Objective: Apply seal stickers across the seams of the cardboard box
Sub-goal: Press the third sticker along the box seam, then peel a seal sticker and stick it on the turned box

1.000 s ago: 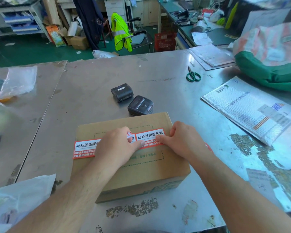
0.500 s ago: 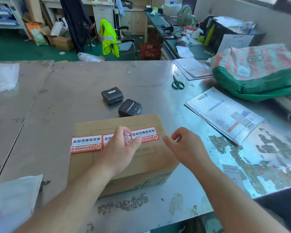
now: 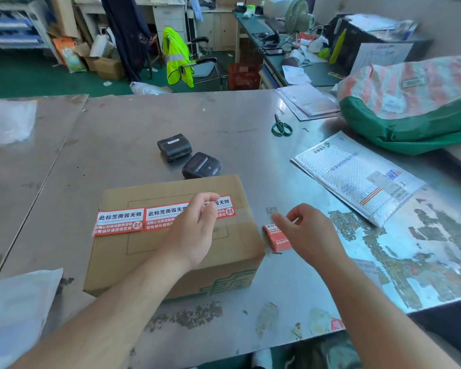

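Both hands have lifted off the stickers [image 3: 120,222], and the right hand [image 3: 304,230] has swung right, clear of the box [image 3: 112,262] on the steel surface [image 3: 144,123]. The left hand [image 3: 194,230] hovers over it, pinching a pale scrap [image 3: 207,205]. Whether the right's loosely curled fingers hold anything I cannot tell. The glossy stickers run left-right along the matt cardboard top. An end sticker [image 3: 276,238] sits just under the nearer right hand.

left grip [image 3: 194,233]: bare | right grip [image 3: 308,233]: bare | left forearm [image 3: 112,307]: bare | right forearm [image 3: 378,296]: bare
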Demonstrator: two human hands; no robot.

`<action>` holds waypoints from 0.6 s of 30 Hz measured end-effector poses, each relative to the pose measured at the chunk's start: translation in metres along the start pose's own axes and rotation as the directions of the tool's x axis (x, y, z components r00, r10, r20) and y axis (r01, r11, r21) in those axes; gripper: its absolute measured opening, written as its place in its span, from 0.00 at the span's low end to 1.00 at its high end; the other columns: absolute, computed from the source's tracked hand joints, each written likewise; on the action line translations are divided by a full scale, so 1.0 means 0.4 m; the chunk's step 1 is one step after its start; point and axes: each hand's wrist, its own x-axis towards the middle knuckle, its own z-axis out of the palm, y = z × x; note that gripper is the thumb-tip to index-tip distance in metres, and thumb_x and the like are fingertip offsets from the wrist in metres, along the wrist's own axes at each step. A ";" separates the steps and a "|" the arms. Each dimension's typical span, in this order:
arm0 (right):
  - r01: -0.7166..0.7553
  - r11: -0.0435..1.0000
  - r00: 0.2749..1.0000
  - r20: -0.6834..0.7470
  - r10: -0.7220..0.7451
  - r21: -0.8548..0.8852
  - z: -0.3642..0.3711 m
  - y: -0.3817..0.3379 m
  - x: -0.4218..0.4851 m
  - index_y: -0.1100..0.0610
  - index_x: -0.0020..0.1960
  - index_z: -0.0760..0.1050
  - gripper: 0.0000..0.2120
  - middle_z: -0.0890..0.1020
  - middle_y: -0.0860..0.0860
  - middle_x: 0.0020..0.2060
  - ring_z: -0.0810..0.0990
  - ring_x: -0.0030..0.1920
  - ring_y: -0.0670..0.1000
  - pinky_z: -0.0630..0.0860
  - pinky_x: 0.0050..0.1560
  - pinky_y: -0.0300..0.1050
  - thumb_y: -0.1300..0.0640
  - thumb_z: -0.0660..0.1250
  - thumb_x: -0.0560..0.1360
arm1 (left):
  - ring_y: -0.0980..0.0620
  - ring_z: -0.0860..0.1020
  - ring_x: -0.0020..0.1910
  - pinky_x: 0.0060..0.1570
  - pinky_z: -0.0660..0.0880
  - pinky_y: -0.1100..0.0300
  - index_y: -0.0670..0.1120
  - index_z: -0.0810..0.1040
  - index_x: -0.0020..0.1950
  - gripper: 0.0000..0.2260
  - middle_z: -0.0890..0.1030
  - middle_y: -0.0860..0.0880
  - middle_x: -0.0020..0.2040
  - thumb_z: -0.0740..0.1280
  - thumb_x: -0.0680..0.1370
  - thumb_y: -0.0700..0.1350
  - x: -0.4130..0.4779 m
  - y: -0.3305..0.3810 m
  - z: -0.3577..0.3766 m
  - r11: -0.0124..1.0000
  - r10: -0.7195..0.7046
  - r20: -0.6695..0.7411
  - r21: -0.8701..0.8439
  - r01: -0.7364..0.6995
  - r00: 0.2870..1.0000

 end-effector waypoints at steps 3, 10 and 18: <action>0.005 1.000 1.000 0.021 -0.005 -0.025 -0.020 0.045 0.052 0.52 0.42 0.75 0.13 0.80 0.48 0.34 0.76 0.35 0.43 0.65 0.31 0.41 0.43 0.69 0.75 | 0.56 0.75 0.45 0.43 0.69 0.62 0.55 0.76 0.54 0.12 0.78 0.56 0.44 0.53 0.84 0.51 0.020 0.022 0.033 0.997 -0.063 0.025 0.035 0.062 0.998; -0.034 0.993 0.990 0.132 0.049 -0.111 -0.050 0.181 0.212 0.54 0.43 0.77 0.14 0.81 0.49 0.36 0.76 0.36 0.45 0.65 0.31 0.41 0.43 0.65 0.77 | 0.47 0.74 0.40 0.39 0.69 0.55 0.42 0.71 0.42 0.21 0.77 0.47 0.37 0.52 0.82 0.57 0.075 0.098 0.146 0.977 -0.045 -0.084 0.205 0.062 0.995; -0.072 0.973 0.962 0.241 0.125 -0.218 0.031 0.284 0.339 0.59 0.39 0.76 0.17 0.77 0.52 0.30 0.74 0.31 0.52 0.65 0.30 0.42 0.46 0.65 0.77 | 0.52 0.71 0.34 0.32 0.62 0.58 0.50 0.69 0.42 0.11 0.72 0.55 0.33 0.71 0.73 0.52 0.103 0.088 0.218 0.880 0.094 -0.245 0.473 0.035 0.965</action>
